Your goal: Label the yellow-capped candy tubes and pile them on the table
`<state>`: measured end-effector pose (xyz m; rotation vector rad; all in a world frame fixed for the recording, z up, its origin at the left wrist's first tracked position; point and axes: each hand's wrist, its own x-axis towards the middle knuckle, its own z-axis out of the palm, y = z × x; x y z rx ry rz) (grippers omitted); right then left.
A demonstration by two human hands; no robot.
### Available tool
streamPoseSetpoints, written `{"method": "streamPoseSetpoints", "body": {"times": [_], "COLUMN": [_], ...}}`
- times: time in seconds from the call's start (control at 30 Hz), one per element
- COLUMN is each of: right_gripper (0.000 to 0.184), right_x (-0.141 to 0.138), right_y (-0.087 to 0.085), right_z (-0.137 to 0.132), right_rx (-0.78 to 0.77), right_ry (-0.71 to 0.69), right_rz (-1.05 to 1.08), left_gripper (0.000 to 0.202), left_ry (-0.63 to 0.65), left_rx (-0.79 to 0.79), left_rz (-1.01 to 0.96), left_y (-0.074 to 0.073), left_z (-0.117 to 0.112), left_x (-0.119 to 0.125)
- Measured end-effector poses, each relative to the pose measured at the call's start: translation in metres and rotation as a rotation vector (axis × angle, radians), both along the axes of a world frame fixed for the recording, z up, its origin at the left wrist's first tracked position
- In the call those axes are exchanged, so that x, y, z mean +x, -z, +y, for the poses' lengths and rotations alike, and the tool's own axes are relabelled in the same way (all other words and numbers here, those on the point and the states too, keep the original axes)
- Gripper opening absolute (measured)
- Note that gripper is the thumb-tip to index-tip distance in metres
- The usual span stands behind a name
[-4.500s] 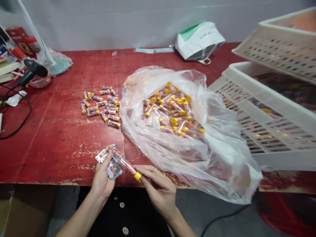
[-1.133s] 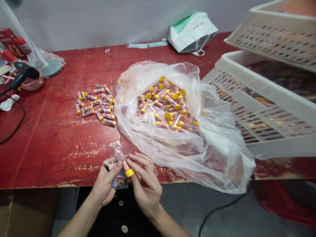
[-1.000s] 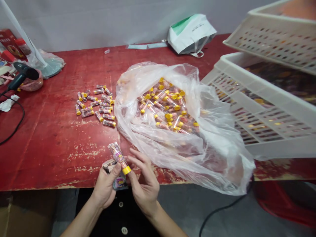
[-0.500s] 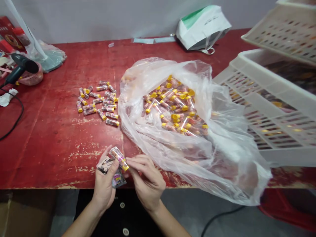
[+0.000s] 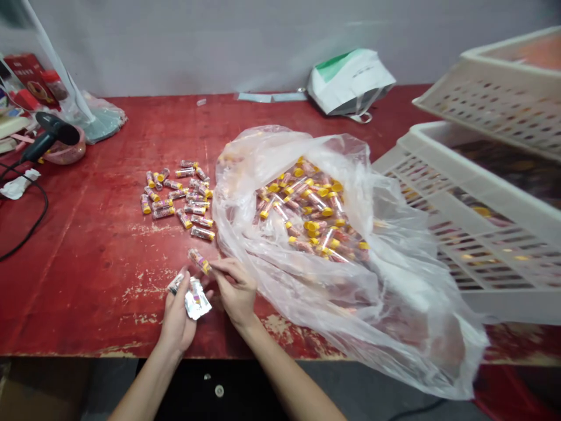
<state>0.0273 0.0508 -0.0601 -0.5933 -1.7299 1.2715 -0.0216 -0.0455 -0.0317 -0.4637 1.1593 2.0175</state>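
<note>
My right hand [image 5: 236, 292] pinches the yellow-capped end of a small clear tube [image 5: 198, 261] that carries a printed wrap, held over the table. Below and left of it, my left hand [image 5: 177, 321] grips a small silver printed sheet [image 5: 198, 300] between thumb and fingers; whether it is a label or a foil packet, I cannot tell. Beyond my hands lies a loose group of similar tubes [image 5: 201, 234] with yellow caps. To the right, an open clear plastic bag [image 5: 272, 140] holds many more yellow-capped tubes [image 5: 302, 202].
White perforated crates [image 5: 429, 131] are stacked at the right. A white and green bag [image 5: 350, 79] rests by the wall. On the left are a dark handheld device [image 5: 59, 128] with a cable, a pink basket [image 5: 70, 153] and a lamp base [image 5: 105, 123]. The red tabletop [image 5: 87, 263] is scuffed.
My right hand has moved the tube up and away from my left hand. The sheet in my left hand now shows a silver face instead of a dark printed one. The view has tilted upward.
</note>
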Motion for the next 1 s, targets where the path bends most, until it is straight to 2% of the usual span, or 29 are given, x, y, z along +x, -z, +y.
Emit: {"method": "streamPoseSetpoints", "body": {"times": [0.1,0.23,0.3,0.37,0.43,0.5,0.6,0.73,0.8,0.87,0.9,0.97,1.0], "right_gripper": [0.018,0.032,0.032,0.026,0.022,0.021,0.021,0.021,0.027,0.028,0.024,0.028,0.031], "right_x": [-0.029,-0.026,-0.018,-0.017,-0.024,-0.034,-0.04,-0.022,-0.004,0.015,0.022,0.031,0.032], "right_y": [-0.003,-0.024,-0.033,-0.034,-0.027,-0.019,-0.014,-0.03,-0.04,-0.043,-0.041,-0.033,-0.027], "right_z": [0.036,0.116,0.16,0.195,0.216,0.222,0.217,0.194,0.166,0.121,0.095,0.041,0.017], "right_rx": [0.148,0.325,0.318,0.275,0.234,0.203,0.187,0.196,0.221,0.226,0.187,-0.012,-0.155], "right_ry": [0.048,0.211,0.313,0.332,0.291,0.23,0.178,0.191,0.238,0.191,0.077,-0.316,-0.346], "right_rz": [-0.045,-0.503,-0.659,-0.768,-0.869,-0.935,-0.955,-0.85,-0.757,-0.606,-0.445,-0.235,-0.148], "left_gripper": [0.034,0.032,0.033,0.035,0.037,0.039,0.04,0.035,0.034,0.035,0.036,0.037,0.038], "left_ry": [-0.026,-0.017,0.01,0.036,0.055,0.041,-0.037,-0.15,-0.189,-0.226,-0.244,-0.259,-0.255], "left_rx": [-0.009,-0.058,-0.067,-0.067,-0.046,-0.011,0.003,-0.019,-0.018,-0.008,-0.004,0.011,0.02], "left_rz": [0.008,0.05,0.059,0.071,0.081,0.089,0.1,0.095,0.104,0.12,0.127,0.141,0.144], "left_y": [0.005,0.006,0.006,0.006,0.006,0.007,0.009,0.008,0.005,0.0,-0.002,-0.007,-0.009], "left_z": [-0.004,-0.017,-0.02,-0.017,-0.01,-0.004,0.002,0.001,0.0,-0.001,-0.001,-0.002,-0.002], "left_x": [-0.016,-0.026,-0.024,-0.018,-0.009,-0.003,0.0,-0.005,-0.006,-0.004,-0.002,0.004,0.007]}}
